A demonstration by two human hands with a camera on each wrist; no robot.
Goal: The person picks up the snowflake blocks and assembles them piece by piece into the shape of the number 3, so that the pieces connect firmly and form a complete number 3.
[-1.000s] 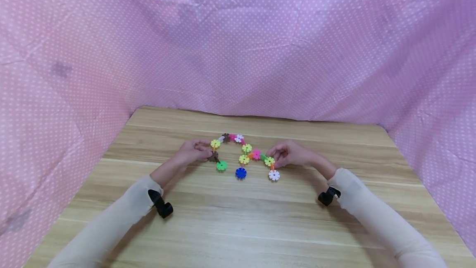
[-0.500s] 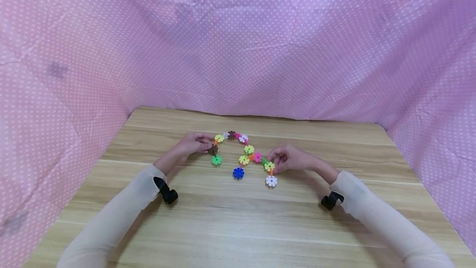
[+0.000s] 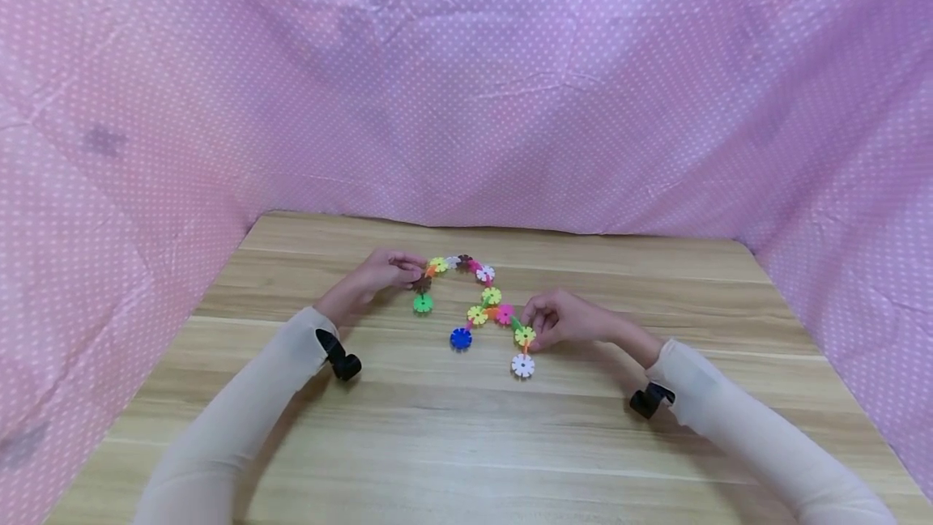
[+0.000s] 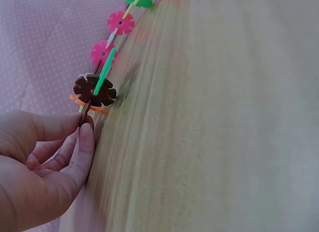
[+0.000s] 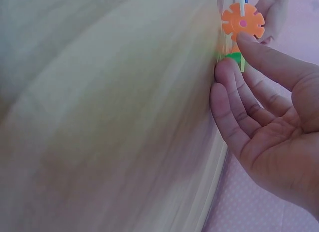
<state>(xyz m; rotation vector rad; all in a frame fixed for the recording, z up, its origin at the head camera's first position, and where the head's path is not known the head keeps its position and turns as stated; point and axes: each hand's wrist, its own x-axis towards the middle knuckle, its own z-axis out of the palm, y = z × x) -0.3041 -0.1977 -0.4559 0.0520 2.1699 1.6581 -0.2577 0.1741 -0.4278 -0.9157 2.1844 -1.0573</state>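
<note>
On the wooden desk (image 3: 466, 444), toward its far middle, lies a chain of snowflake-shaped plastic pieces (image 3: 477, 298) linked edge to edge, bending in an arch with three short legs that end in a green piece (image 3: 423, 303), a blue piece (image 3: 460, 338) and a white piece (image 3: 521, 364). The left hand (image 3: 379, 274) is at the left end of the arch, its thumb and fingers curled together and pinching the chain at a brown piece (image 4: 94, 90); the left wrist view shows the fingertips (image 4: 85, 129) closed on the edge of a disc just below that piece. The right hand (image 3: 564, 318) holds the right leg of the chain near a yellow-green piece (image 3: 524, 335), thumb and forefinger pressed on it from either side; in the right wrist view the thumb tip touches an orange piece (image 5: 242, 22) and the other fingers lie loosely curved beside a green one. Both forearms wear pale sleeves. Pink dotted cloth (image 3: 466, 87) hangs behind the desk and along both sides.
</note>
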